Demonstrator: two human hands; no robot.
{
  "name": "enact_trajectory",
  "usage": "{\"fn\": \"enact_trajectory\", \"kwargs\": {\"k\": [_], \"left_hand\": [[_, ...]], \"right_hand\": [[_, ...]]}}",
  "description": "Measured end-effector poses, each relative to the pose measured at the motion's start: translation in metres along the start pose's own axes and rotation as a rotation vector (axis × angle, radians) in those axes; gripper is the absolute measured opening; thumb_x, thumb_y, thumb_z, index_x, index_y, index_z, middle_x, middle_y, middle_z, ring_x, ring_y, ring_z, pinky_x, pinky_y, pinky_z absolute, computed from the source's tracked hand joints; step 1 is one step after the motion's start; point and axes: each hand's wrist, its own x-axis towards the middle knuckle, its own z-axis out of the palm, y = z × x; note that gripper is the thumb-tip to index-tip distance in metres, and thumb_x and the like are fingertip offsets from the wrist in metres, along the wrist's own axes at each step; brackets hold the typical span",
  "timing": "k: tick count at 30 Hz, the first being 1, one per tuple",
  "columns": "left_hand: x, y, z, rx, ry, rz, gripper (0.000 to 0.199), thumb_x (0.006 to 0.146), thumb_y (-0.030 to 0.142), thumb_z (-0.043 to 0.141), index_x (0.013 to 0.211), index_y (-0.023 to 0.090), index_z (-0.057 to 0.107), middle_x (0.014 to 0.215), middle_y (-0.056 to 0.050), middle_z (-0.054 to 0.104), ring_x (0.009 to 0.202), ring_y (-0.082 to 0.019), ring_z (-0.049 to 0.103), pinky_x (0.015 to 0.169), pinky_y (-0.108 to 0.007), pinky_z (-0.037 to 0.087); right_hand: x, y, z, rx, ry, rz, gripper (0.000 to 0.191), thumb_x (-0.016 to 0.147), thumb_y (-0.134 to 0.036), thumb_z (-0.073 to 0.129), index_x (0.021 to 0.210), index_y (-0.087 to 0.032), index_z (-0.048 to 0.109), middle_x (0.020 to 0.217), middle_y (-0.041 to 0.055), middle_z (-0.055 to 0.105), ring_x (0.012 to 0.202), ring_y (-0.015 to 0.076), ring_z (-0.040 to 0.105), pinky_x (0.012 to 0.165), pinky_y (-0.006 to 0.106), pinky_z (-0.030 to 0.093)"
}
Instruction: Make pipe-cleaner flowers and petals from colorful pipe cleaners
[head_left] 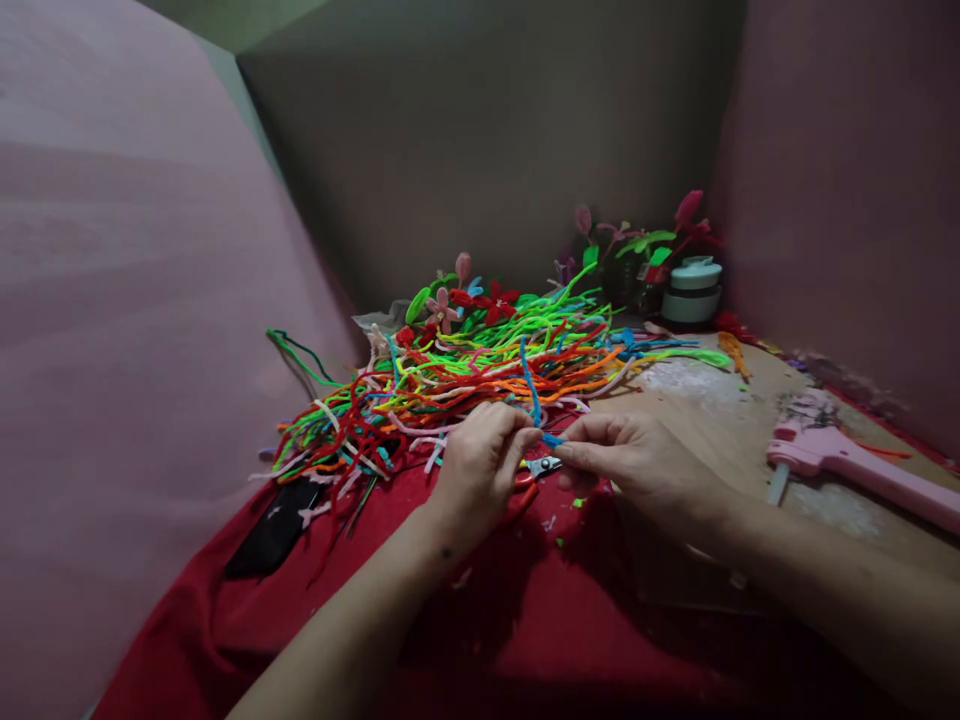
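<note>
Both hands point(551, 455) pinch one fuzzy blue pipe cleaner point(534, 405), bent and curving upward between them

The blue pipe cleaner point(534, 398) vanishes between the fingertips of the left hand point(484, 462) and right hand point(637, 462), so its grip end is hidden. The scissors point(538, 466) show only in part, perhaps lying open. The pink glue gun point(862, 465) runs off the right edge.
</note>
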Motion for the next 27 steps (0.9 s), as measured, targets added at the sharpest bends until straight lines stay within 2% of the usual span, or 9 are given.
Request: {"fn": "enact_trajectory", "kwargs": {"k": [4,9,11,13,15,17,21,23,27], "left_hand": [[-0.002,-0.003,0.006,0.196,0.064,0.227,0.009,0.083,0.021,0.051,0.075,0.017,0.055,0.068,-0.002,0.056,0.066,-0.014,0.048,0.062,-0.026,0.038],[-0.002,-0.004,0.003,0.116,-0.021,0.118,0.014,0.082,0.021,0.052,0.07,0.017,0.056,0.065,-0.001,0.053,0.063,-0.012,0.047,0.059,-0.024,0.037],[0.0,-0.003,0.0,0.054,-0.101,0.009,0.015,0.081,0.022,0.053,0.067,0.017,0.055,0.064,0.0,0.053,0.062,-0.011,0.047,0.059,-0.023,0.037],[0.001,0.0,-0.003,0.01,-0.158,-0.064,0.018,0.081,0.024,0.054,0.065,0.016,0.054,0.063,0.001,0.053,0.061,-0.011,0.046,0.058,-0.023,0.037],[0.001,0.004,-0.006,-0.011,-0.19,-0.07,0.02,0.081,0.025,0.053,0.064,0.016,0.054,0.063,0.0,0.052,0.061,-0.011,0.046,0.059,-0.023,0.037],[0.001,0.008,-0.008,-0.044,-0.221,-0.037,0.018,0.081,0.023,0.052,0.065,0.016,0.055,0.065,-0.001,0.053,0.062,-0.012,0.046,0.06,-0.024,0.037],[0.0,0.01,-0.009,-0.137,-0.194,-0.081,0.015,0.079,0.022,0.055,0.065,0.015,0.057,0.066,0.0,0.053,0.064,-0.011,0.046,0.062,-0.024,0.037],[0.001,0.009,-0.009,-0.208,-0.155,-0.172,0.014,0.077,0.022,0.058,0.065,0.015,0.058,0.064,0.0,0.053,0.062,-0.011,0.045,0.061,-0.024,0.037],[0.004,0.009,-0.011,-0.368,-0.14,-0.325,0.013,0.072,0.024,0.064,0.065,0.014,0.062,0.064,0.0,0.055,0.063,-0.01,0.047,0.059,-0.022,0.037]], "right_hand": [[0.0,0.0,0.001,-0.001,0.002,-0.003,0.018,0.076,-0.026,0.058,0.063,-0.015,0.061,0.056,0.0007,0.062,0.05,0.0089,0.055,0.05,0.021,0.044],[-0.001,0.006,0.001,-0.177,-0.022,-0.113,0.018,0.08,-0.025,0.054,0.066,-0.017,0.062,0.057,0.0004,0.061,0.05,0.0106,0.055,0.05,0.023,0.044],[-0.003,0.008,0.001,-0.367,0.017,-0.29,0.018,0.083,-0.024,0.051,0.073,-0.017,0.064,0.063,0.002,0.064,0.056,0.0125,0.057,0.053,0.025,0.044],[-0.005,0.009,0.001,-0.6,0.121,-0.604,0.017,0.085,-0.02,0.05,0.084,-0.017,0.066,0.073,0.0048,0.066,0.067,0.0149,0.058,0.061,0.027,0.045],[-0.007,0.007,0.001,-0.809,0.251,-0.91,0.02,0.084,-0.014,0.05,0.095,-0.017,0.066,0.085,0.0077,0.067,0.078,0.0172,0.056,0.069,0.03,0.044],[-0.008,0.004,0.002,-0.977,0.345,-1.05,0.022,0.083,-0.011,0.05,0.098,-0.016,0.066,0.092,0.0098,0.067,0.085,0.02,0.053,0.075,0.034,0.042],[-0.007,0.002,0.002,-1.063,0.32,-0.916,0.018,0.084,-0.018,0.051,0.08,-0.017,0.069,0.075,0.0073,0.066,0.08,0.0219,0.051,0.074,0.038,0.036],[-0.005,0.002,0.001,-0.928,0.218,-0.727,0.023,0.085,-0.021,0.05,0.071,-0.017,0.068,0.063,0.0045,0.063,0.069,0.0182,0.051,0.067,0.033,0.036],[-0.002,-0.002,-0.001,-0.513,-0.062,-0.284,0.03,0.085,-0.028,0.047,0.066,-0.017,0.067,0.06,0.001,0.062,0.056,0.0124,0.051,0.054,0.025,0.036]]}}
